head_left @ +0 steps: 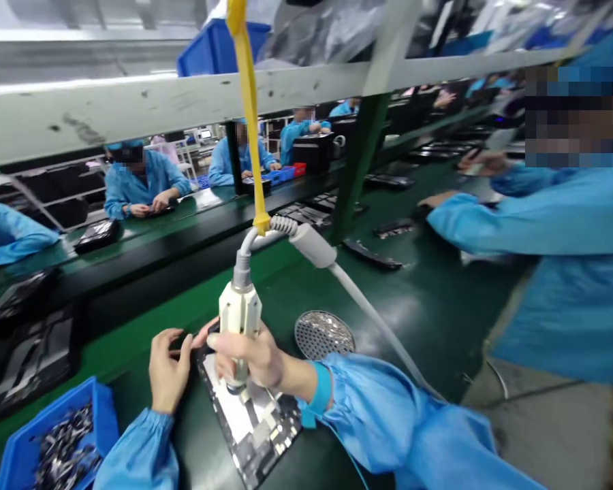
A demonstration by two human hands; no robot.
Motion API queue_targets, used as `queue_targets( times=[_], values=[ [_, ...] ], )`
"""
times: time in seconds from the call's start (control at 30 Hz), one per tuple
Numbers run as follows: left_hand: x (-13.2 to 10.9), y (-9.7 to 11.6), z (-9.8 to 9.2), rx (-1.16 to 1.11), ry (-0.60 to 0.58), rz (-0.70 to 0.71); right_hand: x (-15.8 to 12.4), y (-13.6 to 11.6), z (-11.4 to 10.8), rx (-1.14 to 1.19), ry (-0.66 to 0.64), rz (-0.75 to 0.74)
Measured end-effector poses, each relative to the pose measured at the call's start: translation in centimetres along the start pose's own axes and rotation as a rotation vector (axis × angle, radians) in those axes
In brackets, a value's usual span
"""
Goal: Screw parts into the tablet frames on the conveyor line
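My right hand (258, 357) is wrapped round a cream-coloured electric screwdriver (240, 309), which points down over an opened tablet (235, 415). The screwdriver's tip is hidden near the tablet's silvery inner surface. A yellow strap (250, 122) runs up from the screwdriver's cable. At the tablet's upper left corner is my left hand (168, 371), its fingers and thumb curled together around something dark that I cannot make out. The tablet lies flat on the green bench, with circuit boards showing at its near end. A blue band circles my right wrist.
At the lower left stands a blue bin (102, 415) of small metal parts. A round perforated dish (324, 333) with tiny screws sits beyond my right forearm. More opened devices (35, 361) lie along a conveyor. A co-worker's sleeve (490, 221) reaches in from the right.
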State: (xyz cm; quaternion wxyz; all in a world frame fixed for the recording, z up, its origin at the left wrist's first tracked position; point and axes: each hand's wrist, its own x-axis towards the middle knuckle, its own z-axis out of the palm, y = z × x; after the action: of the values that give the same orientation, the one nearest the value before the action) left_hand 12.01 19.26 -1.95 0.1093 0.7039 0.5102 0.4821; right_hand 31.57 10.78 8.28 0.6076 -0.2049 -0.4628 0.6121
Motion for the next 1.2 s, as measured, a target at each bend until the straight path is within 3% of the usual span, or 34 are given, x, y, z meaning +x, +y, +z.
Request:
queue_targets(
  times=[0.07,0.2,0.3,0.4,0.5,0.67,0.73,0.8,0.87,0.93,1.07,1.13,1.2],
  values=[
    [-2.1,2.3,-0.3,0.083,-0.074,0.261,-2.1,-1.6,-2.1,-0.088,0.044,0.020],
    [-8.9,8.3,-0.3,0.233,-0.488,0.786,-4.4,-5.2,-7.2,-0.294,0.375,-0.059],
    [-12.0,10.1,0.6,0.384,-0.484,0.957,-4.8,-7.5,-10.9,-0.347,0.623,-0.222],
    [-10.5,8.5,2.1,0.498,-0.450,0.867,-4.6,-9.1,-14.1,-0.419,0.679,-0.340],
    [-5.2,5.4,3.5,0.578,-0.465,0.714,-4.0,-9.5,-16.9,-0.538,0.717,-0.376],
    [5.0,0.5,5.1,0.682,-0.443,0.349,-2.7,-7.4,-21.3,-0.701,0.703,-0.253],
    [7.8,-0.6,5.6,0.679,-0.421,0.223,-2.4,-6.6,-22.4,-0.796,0.669,-0.207],
    [9.0,-0.4,6.3,0.674,-0.367,0.107,-2.4,-6.2,-22.9,-0.907,0.647,-0.173],
    [8.2,1.4,7.3,0.608,-0.287,0.083,-2.7,-6.3,-22.8,-1.009,0.643,-0.153],
    [5.1,4.8,8.9,0.439,-0.288,0.207,-2.9,-6.8,-22.3,-1.133,0.677,-0.130],
    [-3.0,13.1,13.0,0.127,-0.712,0.544,-3.1,-7.7,-21.2,-1.300,0.847,0.000],
    [-5.4,16.0,14.5,0.123,-0.820,0.560,-3.3,-7.8,-20.6,-1.286,0.901,0.068],
    [-6.1,17.2,15.1,0.133,-0.856,0.528,-4.2,-7.7,-20.0,-1.211,0.891,0.079]
  ],
)
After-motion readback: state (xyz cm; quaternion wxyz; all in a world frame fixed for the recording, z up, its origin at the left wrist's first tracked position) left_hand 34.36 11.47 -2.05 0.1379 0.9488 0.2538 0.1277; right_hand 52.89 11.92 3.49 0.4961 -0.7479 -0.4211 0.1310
